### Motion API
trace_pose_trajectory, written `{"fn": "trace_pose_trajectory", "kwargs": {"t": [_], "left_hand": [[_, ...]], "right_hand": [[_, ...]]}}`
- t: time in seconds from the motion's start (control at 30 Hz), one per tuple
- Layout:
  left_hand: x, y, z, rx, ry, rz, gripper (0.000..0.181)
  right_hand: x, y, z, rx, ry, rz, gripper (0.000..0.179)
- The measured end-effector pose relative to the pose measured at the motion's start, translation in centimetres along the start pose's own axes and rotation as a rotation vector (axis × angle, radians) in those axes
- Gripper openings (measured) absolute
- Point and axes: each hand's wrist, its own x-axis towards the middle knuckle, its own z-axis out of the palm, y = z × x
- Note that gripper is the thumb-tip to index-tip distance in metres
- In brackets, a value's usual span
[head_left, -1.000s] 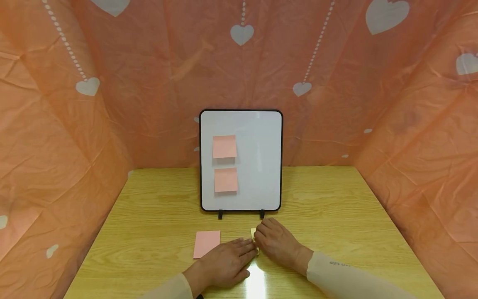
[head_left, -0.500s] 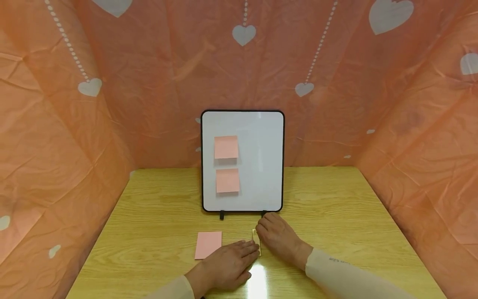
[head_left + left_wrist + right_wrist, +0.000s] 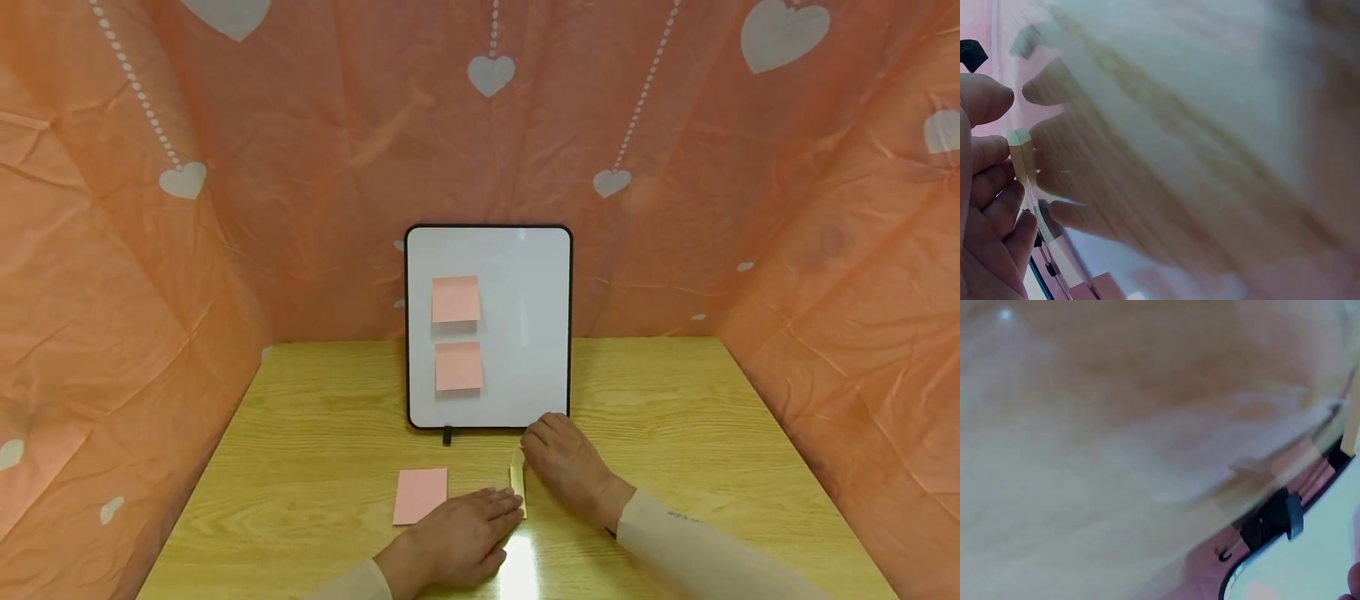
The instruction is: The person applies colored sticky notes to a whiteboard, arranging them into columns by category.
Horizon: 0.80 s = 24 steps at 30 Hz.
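My left hand [image 3: 468, 533] lies with nearly straight fingers on the near part of a narrow yellow sticky note pad [image 3: 518, 492]. Beyond it, my right hand [image 3: 572, 467] pinches the far end of a yellow sticky note, which bends upward from the pad. In the left wrist view, the left fingers [image 3: 1000, 209] are at the side of the yellow pad [image 3: 1021, 159]. A yellow strip [image 3: 1352, 425] shows at the right wrist view's edge. A pink sticky note pad [image 3: 420, 493] lies left of the yellow one, overlapped by the left hand in the head view.
A black-framed whiteboard [image 3: 525, 333] stands behind the hands on small black feet [image 3: 447, 436]. Two pink sticky notes, an upper one [image 3: 455, 299] and a lower one [image 3: 458, 367], hang on its left half. Orange cloth [image 3: 337, 208] with hearts surrounds the wooden table [image 3: 300, 433].
My right hand has moved away from me toward the whiteboard's lower right corner, lifting the yellow note's far end. More of the yellow pad shows. The left hand stays on it.
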Motion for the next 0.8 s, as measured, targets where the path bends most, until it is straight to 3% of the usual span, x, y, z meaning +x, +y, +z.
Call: {"fn": "trace_pose_trajectory", "kwargs": {"t": [0.13, 0.4, 0.67, 0.8], "left_hand": [[0.0, 0.0, 0.0, -0.027, -0.015, -0.009, 0.052], [-0.1, 0.0, 0.2, -0.046, 0.005, -0.008, 0.052], [0.0, 0.1, 0.4, -0.030, 0.038, 0.006, 0.051], [0.0, 0.0, 0.3, -0.048, 0.022, -0.002, 0.051]], "right_hand": [[1.0, 1.2, -0.8, -0.003, 0.089, 0.024, 0.012], [4.2, 5.3, -2.6, -0.106, 0.369, 0.061, 0.010], [7.3, 8.5, -3.5, -0.192, 0.493, 0.018, 0.020], [8.7, 9.6, -3.8, -0.221, 0.497, 0.008, 0.016]]}}
